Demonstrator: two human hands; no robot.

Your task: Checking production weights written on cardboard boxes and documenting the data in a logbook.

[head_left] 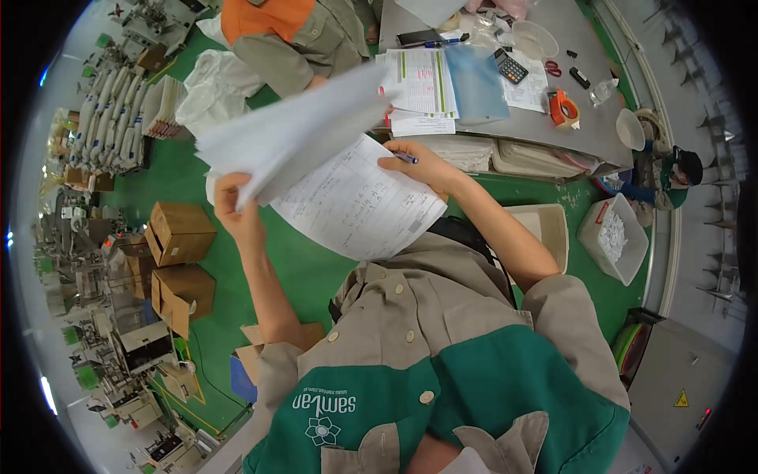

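My left hand [235, 199] is closed on the lower left edge of a stack of white paper sheets [296, 118], which is lifted and blurred by motion. Below it spreads a printed form [359, 205] with handwriting, its near edge curving toward my shirt. At the form's upper right edge, my right hand [426, 167] is closed around a blue pen [405, 157], its thumb lying at the paper. Whether those fingers also pinch the form, I cannot tell.
A grey table [545, 122] ahead carries printed papers [422, 79], a blue folder [476, 83], a calculator [512, 66], orange tape dispenser [564, 109] and red scissors [553, 69]. Another person [304, 39] is across from me. Cardboard boxes [181, 233] stand left, a white bin [614, 237] right.
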